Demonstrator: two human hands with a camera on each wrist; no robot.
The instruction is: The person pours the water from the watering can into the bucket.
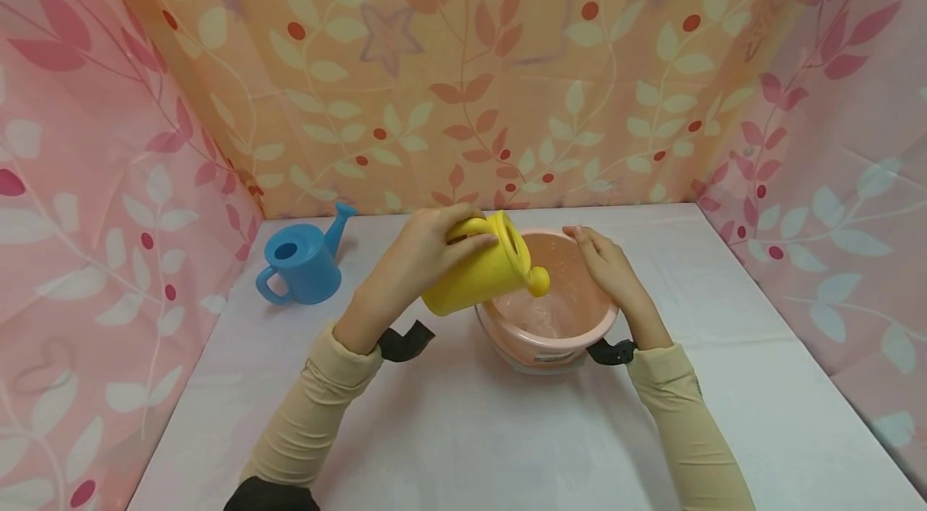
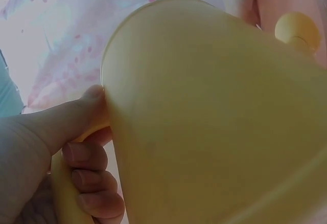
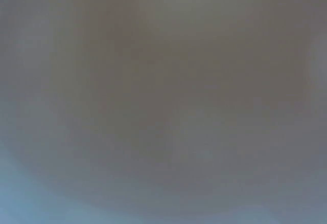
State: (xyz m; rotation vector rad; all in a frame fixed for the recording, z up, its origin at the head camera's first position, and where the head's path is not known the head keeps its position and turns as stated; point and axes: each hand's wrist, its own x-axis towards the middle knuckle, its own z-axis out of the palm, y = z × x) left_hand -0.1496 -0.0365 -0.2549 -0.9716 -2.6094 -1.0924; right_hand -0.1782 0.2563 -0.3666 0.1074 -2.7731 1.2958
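My left hand [image 1: 442, 245] grips the handle of a yellow watering can [image 1: 478, 274]. In the left wrist view, the fingers [image 2: 94, 180] curl round the handle, and the thumb lies against it near the can's body [image 2: 204, 106]. The can tilts to the right, its round spout head over a pink bucket [image 1: 539, 339]. Rippled, clear water [image 1: 543, 314] shows inside the bucket. At the bucket's right side my right hand [image 1: 611, 269] holds the rim; part of its grip is hidden. The right wrist view is too blurred to make out anything.
A blue watering can [image 1: 304, 265] stands upright at the back left, its spout pointing back right. All of it stands on a white-covered table [image 1: 463, 430]. Floral curtains [image 1: 463, 76] enclose the back and both sides.
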